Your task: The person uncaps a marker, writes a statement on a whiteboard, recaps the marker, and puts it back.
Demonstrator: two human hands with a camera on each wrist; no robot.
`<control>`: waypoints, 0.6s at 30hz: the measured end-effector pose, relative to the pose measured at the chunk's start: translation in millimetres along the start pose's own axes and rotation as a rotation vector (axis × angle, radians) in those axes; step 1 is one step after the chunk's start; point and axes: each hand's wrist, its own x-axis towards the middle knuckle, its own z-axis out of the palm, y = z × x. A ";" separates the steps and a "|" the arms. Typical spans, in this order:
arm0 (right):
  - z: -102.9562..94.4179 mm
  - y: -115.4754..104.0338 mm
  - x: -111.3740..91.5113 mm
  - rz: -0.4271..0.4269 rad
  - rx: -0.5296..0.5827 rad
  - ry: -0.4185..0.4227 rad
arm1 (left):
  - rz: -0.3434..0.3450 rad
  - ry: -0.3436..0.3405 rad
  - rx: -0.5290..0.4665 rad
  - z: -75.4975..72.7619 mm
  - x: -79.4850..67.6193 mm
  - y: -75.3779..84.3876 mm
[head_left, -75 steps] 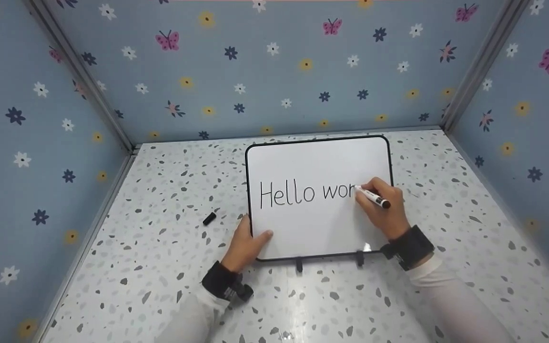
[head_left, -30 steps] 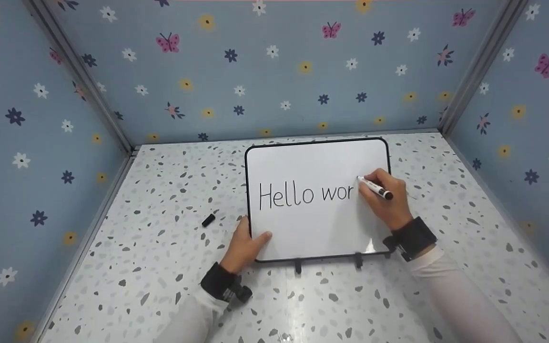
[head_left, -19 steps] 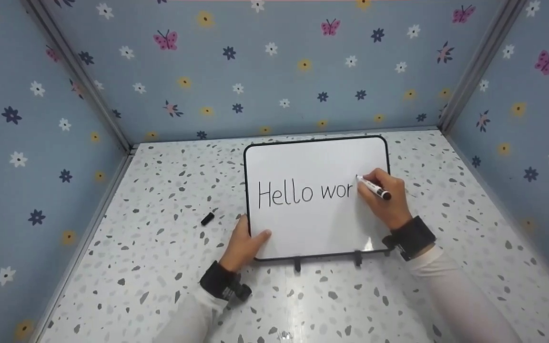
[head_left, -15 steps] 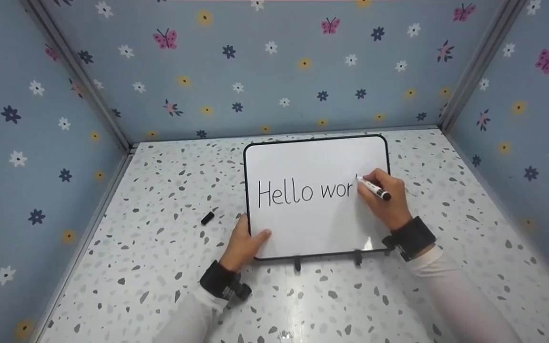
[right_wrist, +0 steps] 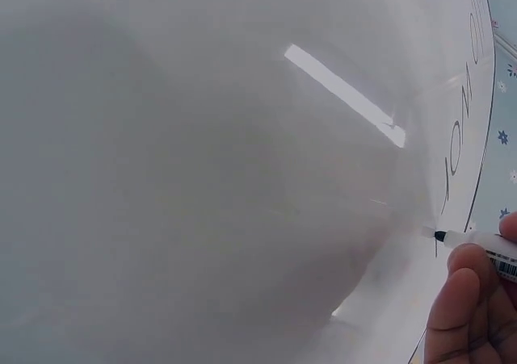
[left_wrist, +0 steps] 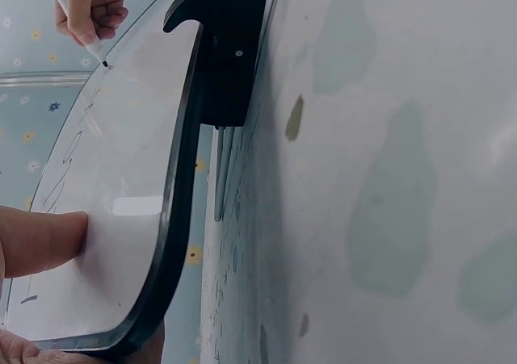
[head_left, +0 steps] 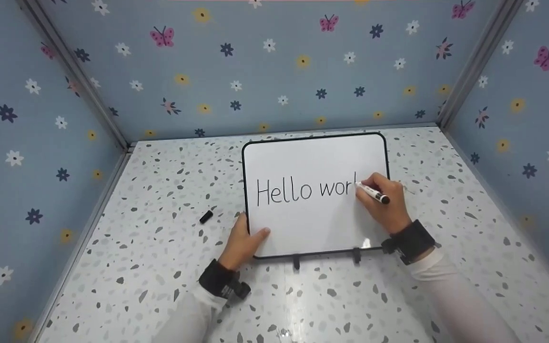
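Observation:
A whiteboard [head_left: 303,228] with a black rim leans back on a stand, with "Hello wor" and a further upright stroke written across it in black. My right hand [head_left: 389,205] pinches a white marker [head_left: 373,193] with a black end. In the right wrist view the black tip of the marker [right_wrist: 477,241] meets the board at that stroke. My left hand [head_left: 242,243] grips the board's lower left edge, its thumb [left_wrist: 44,239] lying on the front face and its fingers behind the rim.
A black marker cap [head_left: 206,217] lies on the speckled table [head_left: 160,190], left of the board. Two black stand feet [head_left: 296,261] jut out under the board's lower edge. Flowered blue panels [head_left: 274,62] enclose the table at the back and both sides.
The marker tip has moved down from the upper right of the "r", leaving a new upright stroke. The right hand has lowered slightly; the left hand keeps its grip on the board.

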 end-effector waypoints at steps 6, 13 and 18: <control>-0.4 -1.8 -3.6 -0.001 -0.007 -0.001 | -0.012 -0.002 -0.001 -0.4 -1.0 2.1; -1.5 -3.9 -9.0 0.014 -0.017 -0.025 | -0.006 0.006 0.000 1.0 -0.5 1.8; -2.5 -2.5 -12.0 0.009 0.001 -0.031 | -0.002 0.017 0.004 1.6 0.4 0.1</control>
